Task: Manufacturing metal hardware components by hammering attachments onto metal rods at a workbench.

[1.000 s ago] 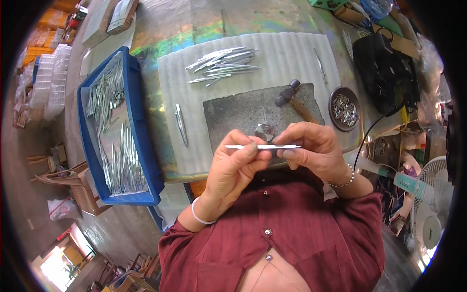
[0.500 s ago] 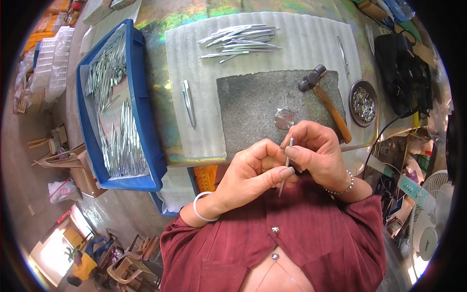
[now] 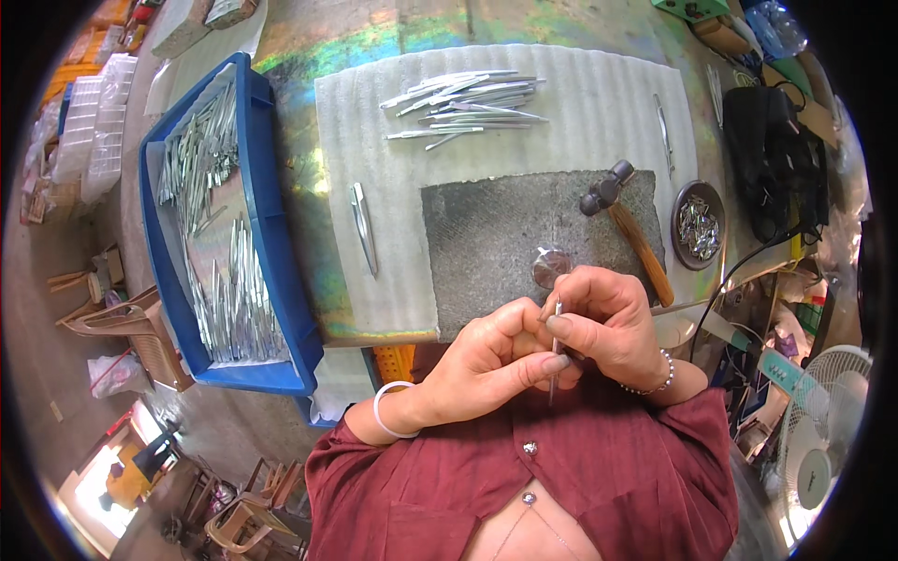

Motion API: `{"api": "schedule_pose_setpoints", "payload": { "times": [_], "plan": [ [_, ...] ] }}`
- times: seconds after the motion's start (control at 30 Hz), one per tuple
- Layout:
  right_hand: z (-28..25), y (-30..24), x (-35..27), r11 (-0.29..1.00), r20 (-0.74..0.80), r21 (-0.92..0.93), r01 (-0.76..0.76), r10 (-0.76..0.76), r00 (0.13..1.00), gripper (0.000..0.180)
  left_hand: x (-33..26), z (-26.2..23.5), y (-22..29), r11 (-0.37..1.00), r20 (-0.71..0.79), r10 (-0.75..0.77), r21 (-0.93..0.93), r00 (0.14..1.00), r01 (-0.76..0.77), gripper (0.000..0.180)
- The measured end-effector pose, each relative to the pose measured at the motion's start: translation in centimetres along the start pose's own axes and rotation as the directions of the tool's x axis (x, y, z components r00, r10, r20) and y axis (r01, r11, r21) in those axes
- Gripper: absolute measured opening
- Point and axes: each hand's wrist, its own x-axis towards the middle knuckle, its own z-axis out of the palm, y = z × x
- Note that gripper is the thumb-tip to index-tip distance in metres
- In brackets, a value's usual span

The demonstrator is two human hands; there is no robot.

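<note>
Pinching a thin metal pin upright, left hand and right hand, apparently touching.

A wooden-handled hammer lies on a grey slab just beyond the fingers. Far left of them sits a blue tray of metal blades; a fan stands right.

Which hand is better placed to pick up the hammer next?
Probably the right hand: the hammer lies just beyond it on the grey slab; the left hand sits farther away, pinching the metal strip.
</note>
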Motion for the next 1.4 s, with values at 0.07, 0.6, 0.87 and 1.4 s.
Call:
{"api": "schedule_pose_setpoints", "payload": {
  "times": [0.07,0.6,0.87,1.4],
  "plan": [
    [-0.04,-0.11,0.07,1.0,0.028,0.018,-0.009,0.008,1.0,0.008,0.08,-0.09,0.11,0.999,0.014,0.001,-0.054,1.0,0.0,0.012],
    [0.1,-0.7,0.03,0.995,0.022,-0.053,-0.088,0.089,0.996,0.008,-0.01,-0.46,0.69,0.951,0.106,-0.127,-0.269,0.986,0.151,0.017],
    [0.62,0.0,0.39,0.992,-0.021,-0.121,-0.041,0.038,0.999,0.007,-0.29,-0.06,0.35,0.973,0.007,-0.118,-0.197,0.993,0.117,0.017],
    [0.25,-0.21,0.07,0.986,0.045,-0.124,-0.108,0.114,0.992,0.01,-0.36,-0.32,0.21,0.991,-0.018,-0.103,-0.089,0.995,0.101,0.018]
  ]
}}
